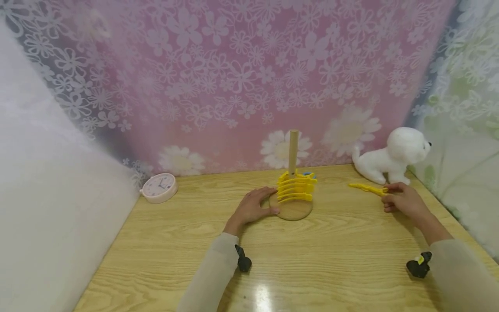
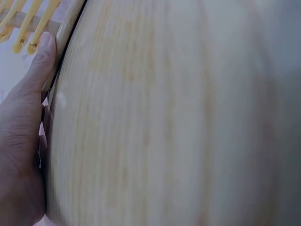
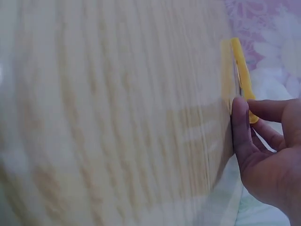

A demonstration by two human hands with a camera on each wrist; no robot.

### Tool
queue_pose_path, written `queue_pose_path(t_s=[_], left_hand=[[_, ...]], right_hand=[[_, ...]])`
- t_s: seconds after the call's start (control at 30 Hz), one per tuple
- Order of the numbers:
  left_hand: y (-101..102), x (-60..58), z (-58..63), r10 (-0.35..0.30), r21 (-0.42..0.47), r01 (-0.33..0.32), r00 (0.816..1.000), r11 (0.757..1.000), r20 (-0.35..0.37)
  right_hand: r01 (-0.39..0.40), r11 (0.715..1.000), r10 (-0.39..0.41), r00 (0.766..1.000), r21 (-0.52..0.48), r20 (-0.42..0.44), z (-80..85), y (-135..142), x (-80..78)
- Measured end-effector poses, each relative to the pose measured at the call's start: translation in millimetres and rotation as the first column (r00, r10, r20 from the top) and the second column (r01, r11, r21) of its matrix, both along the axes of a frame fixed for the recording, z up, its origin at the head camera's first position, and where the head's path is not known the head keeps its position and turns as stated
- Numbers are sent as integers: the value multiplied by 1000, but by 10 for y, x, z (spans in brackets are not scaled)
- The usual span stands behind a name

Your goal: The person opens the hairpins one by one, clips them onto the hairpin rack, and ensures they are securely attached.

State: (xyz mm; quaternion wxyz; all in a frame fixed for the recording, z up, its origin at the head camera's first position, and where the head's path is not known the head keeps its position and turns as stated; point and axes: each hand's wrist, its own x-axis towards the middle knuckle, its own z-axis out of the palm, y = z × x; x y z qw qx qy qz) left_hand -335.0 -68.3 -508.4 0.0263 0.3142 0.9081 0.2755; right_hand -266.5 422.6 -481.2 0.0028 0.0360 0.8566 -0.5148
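Note:
A wooden stand [image 1: 295,211] has a round base and an upright round post [image 1: 293,151]. Several yellow clips [image 1: 295,190], which look like hair clips, sit stacked around the post's lower part. My left hand [image 1: 254,206] grips the left side of the base, its thumb at the front edge and its fingers farther back. In the left wrist view the thumb [image 2: 41,61] rests on the base beside the clips. Off to the right, my right hand [image 1: 403,201] pinches one end of a long yellow hair clip [image 1: 366,188] between thumb and fingers, close to the tabletop.
A white plush dog [image 1: 383,160] sits at the back right, just behind the right hand. At the back left lies a round pink clock [image 1: 160,188]. Something small and blue [image 1: 309,174] shows behind the stacked clips. A flowered curtain [image 1: 241,86] hangs behind the wooden table [image 1: 312,268].

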Motion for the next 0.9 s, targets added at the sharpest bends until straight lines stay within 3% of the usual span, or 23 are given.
queue_pose_path(t_s=[0.23, 0.43, 0.57, 0.9], left_hand=[[-8, 10, -5, 1, 7, -1, 1000, 1000, 14], [-14, -31, -23, -8, 0, 8, 1000, 1000, -18], [-17, -52, -34, -9, 2, 9, 1000, 1000, -20], [-16, -25, -37, 1, 1, -1, 1000, 1000, 10]], right_hand=[[14, 999, -15, 999, -31, -39, -8, -63, 14], [30, 995, -17, 991, 94, -133, 13, -153, 39], [47, 991, -25, 984, 123, -174, 37, -221, 62], [-27, 996, 43, 978, 80, -203, 172, -407, 103]])
